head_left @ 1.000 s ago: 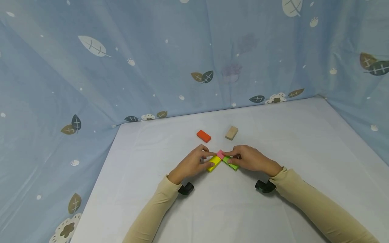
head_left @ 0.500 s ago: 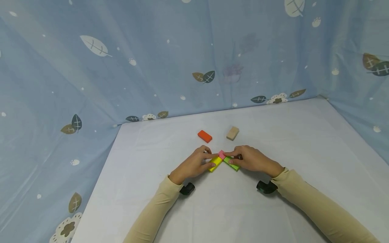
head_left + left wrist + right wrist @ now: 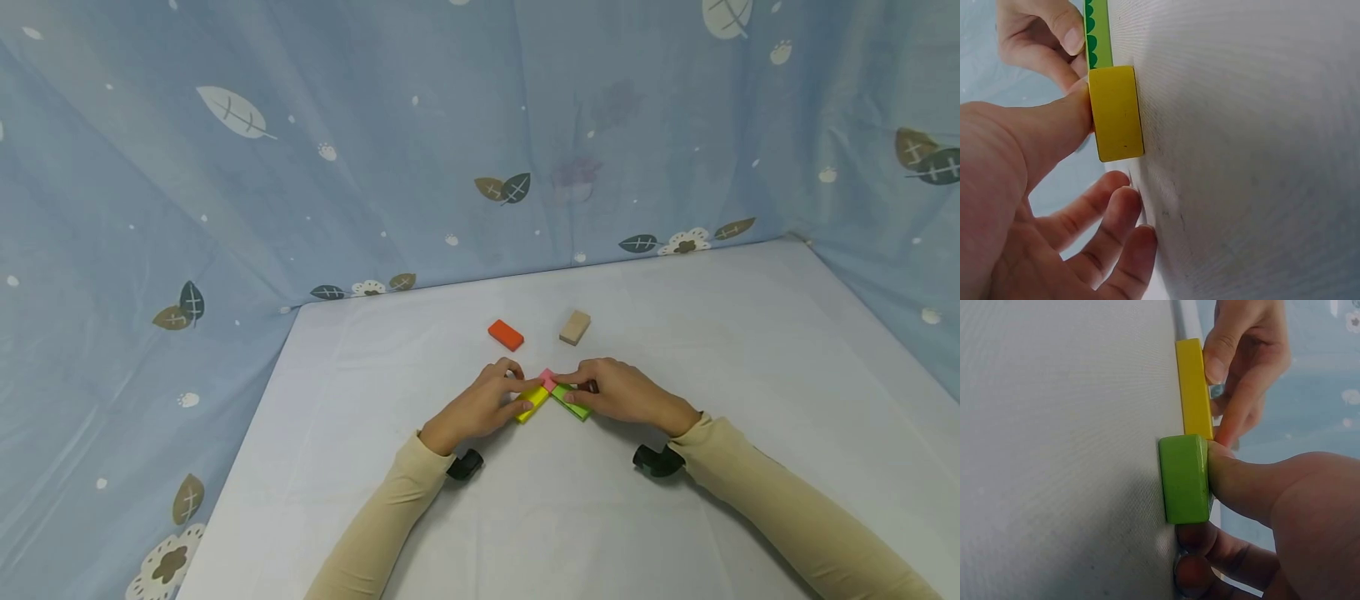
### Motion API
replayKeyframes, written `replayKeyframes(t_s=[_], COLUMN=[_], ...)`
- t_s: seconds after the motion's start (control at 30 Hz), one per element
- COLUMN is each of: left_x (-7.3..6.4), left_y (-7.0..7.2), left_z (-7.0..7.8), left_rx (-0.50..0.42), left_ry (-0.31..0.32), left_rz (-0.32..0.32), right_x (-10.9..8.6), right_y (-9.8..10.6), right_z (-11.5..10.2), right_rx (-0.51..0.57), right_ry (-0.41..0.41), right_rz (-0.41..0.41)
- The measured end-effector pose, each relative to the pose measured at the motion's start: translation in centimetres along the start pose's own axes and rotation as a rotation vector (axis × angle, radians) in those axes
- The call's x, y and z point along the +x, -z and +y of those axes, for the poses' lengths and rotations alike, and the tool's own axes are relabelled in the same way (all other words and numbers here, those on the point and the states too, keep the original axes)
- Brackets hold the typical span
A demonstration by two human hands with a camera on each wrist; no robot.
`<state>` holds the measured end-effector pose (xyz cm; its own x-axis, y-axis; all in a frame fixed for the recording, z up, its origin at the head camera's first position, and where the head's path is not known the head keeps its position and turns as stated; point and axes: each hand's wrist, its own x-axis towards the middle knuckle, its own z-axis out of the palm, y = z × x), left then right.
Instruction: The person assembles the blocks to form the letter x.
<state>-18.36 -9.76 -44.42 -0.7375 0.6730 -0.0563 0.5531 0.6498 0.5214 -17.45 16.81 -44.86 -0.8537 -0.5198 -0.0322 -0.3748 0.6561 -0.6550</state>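
In the head view a yellow block and a green block meet at an angle on the white table, with a pink block at their joint. My left hand rests its thumb on the yellow block, its index fingertip reaching the pink block. The thumb of my right hand presses on the green block, while its index finger touches the pink one. In the left wrist view, the other left fingers lie beside the yellow block, apart from it. Fingers partly hide the blocks.
An orange block and a plain wooden block lie farther back on the white tabletop. A blue leaf-patterned cloth hangs behind and at the sides. Dark wrist cameras sit under both sleeves.
The left index fingertip has slid slightly right, toward the pink block. The blocks and the right hand hold nearly the same arrangement; the head view has shifted a little.
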Motion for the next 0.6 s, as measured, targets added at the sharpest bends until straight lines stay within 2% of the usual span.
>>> replayKeyframes(t_s=[0.6], left_x=[0.05], left_y=[0.09], left_z=[0.30], left_rx=[-0.007], left_ry=[0.038], left_rz=[-0.011], right_x=[0.15], right_y=[-0.03], right_z=[-0.16], right_rx=[-0.014], right_ry=[-0.012], right_rz=[0.001])
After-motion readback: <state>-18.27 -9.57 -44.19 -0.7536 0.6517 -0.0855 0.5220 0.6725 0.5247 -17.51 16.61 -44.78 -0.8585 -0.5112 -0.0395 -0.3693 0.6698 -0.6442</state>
